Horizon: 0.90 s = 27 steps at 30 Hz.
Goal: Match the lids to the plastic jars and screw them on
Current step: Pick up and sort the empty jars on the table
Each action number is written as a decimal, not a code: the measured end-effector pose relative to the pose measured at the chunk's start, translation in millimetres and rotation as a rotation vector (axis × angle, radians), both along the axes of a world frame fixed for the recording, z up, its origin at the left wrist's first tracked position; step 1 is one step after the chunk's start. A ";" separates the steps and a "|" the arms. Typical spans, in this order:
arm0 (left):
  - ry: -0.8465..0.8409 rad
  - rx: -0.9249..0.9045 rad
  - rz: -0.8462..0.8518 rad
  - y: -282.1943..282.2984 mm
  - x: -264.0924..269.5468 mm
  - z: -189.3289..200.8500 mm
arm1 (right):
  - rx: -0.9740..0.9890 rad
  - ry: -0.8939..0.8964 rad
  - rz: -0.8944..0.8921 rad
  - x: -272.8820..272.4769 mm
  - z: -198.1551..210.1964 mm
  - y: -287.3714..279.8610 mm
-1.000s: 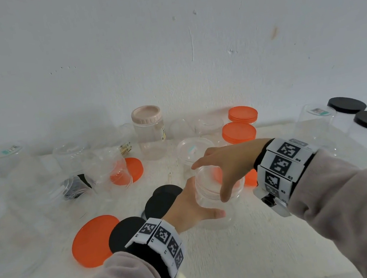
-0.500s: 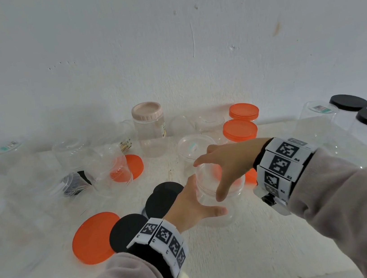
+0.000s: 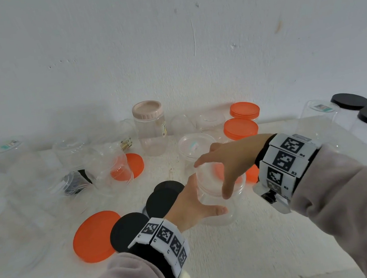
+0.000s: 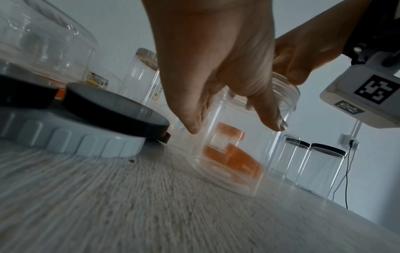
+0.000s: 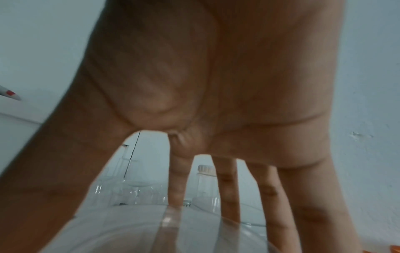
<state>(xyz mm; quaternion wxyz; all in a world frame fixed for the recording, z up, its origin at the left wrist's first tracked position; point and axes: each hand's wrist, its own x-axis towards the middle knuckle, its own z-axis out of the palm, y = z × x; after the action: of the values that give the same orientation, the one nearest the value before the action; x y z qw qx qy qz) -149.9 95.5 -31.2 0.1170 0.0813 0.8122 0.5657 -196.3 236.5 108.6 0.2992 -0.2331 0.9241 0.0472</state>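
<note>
Little has shifted since a second ago: the right hand has turned slightly on the clear round plastic lid, thumb and fingers spread over its rim, and the left hand still cups the wall of the clear plastic jar beneath. The jar stands on the white wooden table between both hands. Empty and thin-walled, it should be light, slick and easily squeezed, so bracing low on the wall and turning at the lid's rim seems wisest. Flat black lids lie just left of the left hand.
</note>
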 end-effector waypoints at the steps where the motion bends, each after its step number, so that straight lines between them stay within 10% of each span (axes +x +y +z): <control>1: 0.005 -0.001 -0.002 0.0 -0.3 0.2 | -0.005 0.008 -0.011 0.3 -0.8 0.6; 27: -0.001 0.039 -0.010 -0.8 1.3 -0.7 | -0.002 0.042 -0.001 4.2 -1.2 -1.4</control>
<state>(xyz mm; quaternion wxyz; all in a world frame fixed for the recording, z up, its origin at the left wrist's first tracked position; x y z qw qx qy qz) -148.6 94.6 -31.9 0.1186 0.0873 0.8006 0.5808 -192.1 235.1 107.4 0.2794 -0.2319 0.9304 0.0510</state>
